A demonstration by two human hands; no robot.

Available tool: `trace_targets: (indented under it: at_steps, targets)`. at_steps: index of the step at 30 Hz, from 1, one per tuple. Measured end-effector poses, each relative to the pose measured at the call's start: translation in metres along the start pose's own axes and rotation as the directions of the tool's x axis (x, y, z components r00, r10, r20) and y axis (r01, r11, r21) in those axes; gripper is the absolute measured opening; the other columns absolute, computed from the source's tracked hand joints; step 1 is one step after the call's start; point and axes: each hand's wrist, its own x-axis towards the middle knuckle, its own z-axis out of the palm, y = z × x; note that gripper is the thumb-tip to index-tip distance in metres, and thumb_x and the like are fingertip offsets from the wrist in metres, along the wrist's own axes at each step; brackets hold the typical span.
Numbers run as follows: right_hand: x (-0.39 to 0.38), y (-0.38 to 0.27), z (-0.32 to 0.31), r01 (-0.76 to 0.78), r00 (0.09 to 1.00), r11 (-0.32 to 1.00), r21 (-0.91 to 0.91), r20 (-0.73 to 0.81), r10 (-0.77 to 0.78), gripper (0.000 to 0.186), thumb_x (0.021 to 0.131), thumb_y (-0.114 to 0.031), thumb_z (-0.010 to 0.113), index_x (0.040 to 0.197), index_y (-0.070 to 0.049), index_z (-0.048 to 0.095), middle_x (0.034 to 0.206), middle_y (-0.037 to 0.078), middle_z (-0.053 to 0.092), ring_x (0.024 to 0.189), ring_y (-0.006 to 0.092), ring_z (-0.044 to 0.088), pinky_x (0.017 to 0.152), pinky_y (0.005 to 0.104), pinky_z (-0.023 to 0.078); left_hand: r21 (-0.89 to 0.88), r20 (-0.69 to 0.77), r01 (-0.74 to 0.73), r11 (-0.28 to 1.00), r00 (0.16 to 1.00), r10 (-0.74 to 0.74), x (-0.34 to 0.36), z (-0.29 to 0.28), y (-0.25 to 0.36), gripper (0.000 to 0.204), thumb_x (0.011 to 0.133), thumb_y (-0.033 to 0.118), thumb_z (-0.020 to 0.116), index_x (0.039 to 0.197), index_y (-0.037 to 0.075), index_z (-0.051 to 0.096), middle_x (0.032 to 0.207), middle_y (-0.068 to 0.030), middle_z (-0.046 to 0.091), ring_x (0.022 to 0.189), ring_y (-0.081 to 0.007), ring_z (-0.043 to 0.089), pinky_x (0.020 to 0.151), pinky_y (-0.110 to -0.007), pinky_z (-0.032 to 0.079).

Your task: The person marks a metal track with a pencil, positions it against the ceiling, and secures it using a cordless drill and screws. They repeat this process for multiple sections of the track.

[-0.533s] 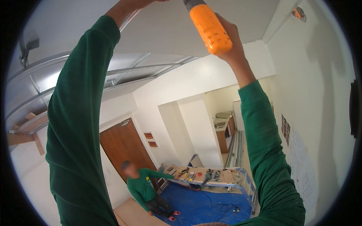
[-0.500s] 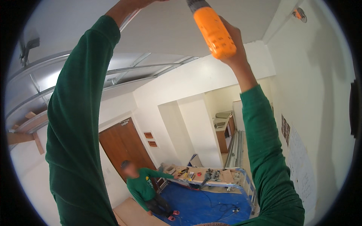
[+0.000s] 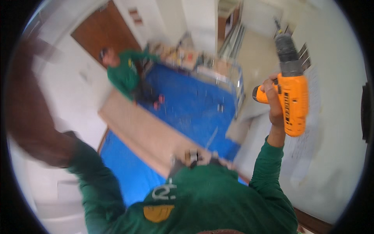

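My right hand [image 3: 274,97] is closed around the handle of an orange and black cordless drill [image 3: 295,91], held up at the right beside the wall. The drill's dark chuck and bit point upward, away from me, and touch nothing that I can see. My left hand [image 3: 35,105] is raised at the far left, large and smeared by motion. Its fingers cannot be made out, nor whether it holds anything. Both arms are in green sleeves.
Below me a long wooden board [image 3: 136,123] crosses a blue floor sheet [image 3: 187,105]. A co-worker in green [image 3: 124,72] stands by a brown door [image 3: 102,33], near a bench [image 3: 212,72] loaded with tools. A large paper sheet [image 3: 302,128] hangs on the right wall.
My view has tipped from the ceiling down to the floor. The drill has come down from overhead to the right side, still in my right hand. My left arm has dropped and swung left.
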Motion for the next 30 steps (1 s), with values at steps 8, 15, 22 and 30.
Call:
trace_targets:
  at_steps: [8,15,22,30]
  targets:
    - [-0.243,0.177,0.016,-0.366,0.608,0.809,-0.459,0.540,0.581,0.035,0.086,-0.017,0.078,0.116,-0.002,0.069,0.100,0.018,0.076,0.095,0.0368,0.074,0.085,0.0423,0.057,-0.438,0.448,0.814,-0.382,-0.170,-0.878,-0.484,0.428,-0.004,0.048,0.104,0.032,0.065,0.136,-0.003,0.064,0.120,-0.0149,0.071,0.109,-0.0252,0.067,0.097,-0.037,0.052]
    - [-0.418,0.181,0.031,-0.180,0.141,0.529,-0.830,0.510,0.848,0.040,0.088,-0.027,0.077,0.117,-0.006,0.059,0.107,0.019,0.069,0.103,0.0445,0.068,0.084,0.0547,0.052,-0.359,0.631,0.662,-0.658,-0.347,-0.694,-0.613,0.599,0.084,0.034,0.104,0.022,0.061,0.125,-0.002,0.071,0.097,-0.0049,0.069,0.085,-0.0154,0.062,0.079,-0.031,0.052]
    - [-0.502,0.192,0.021,0.153,0.021,0.427,-0.891,0.434,0.900,0.037,0.093,-0.031,0.069,0.121,-0.009,0.058,0.107,0.011,0.067,0.100,0.0353,0.068,0.081,0.0539,0.046,-0.332,0.541,0.718,-0.612,-0.387,-0.747,-0.644,0.820,0.067,0.032,0.098,0.014,0.061,0.123,0.000,0.074,0.115,-0.0221,0.076,0.113,-0.0315,0.072,0.100,-0.041,0.054]
    - [-0.504,0.219,0.003,0.172,0.108,0.437,-0.883,0.458,0.882,0.038,0.087,-0.023,0.074,0.120,-0.007,0.063,0.094,0.008,0.067,0.090,0.0301,0.068,0.087,0.0486,0.042,-0.390,0.095,0.500,-0.773,-0.813,-0.574,-0.768,1.064,0.043,0.035,0.088,0.010,0.073,0.122,0.001,0.072,0.103,-0.0173,0.078,0.100,-0.0329,0.075,0.088,-0.043,0.058]
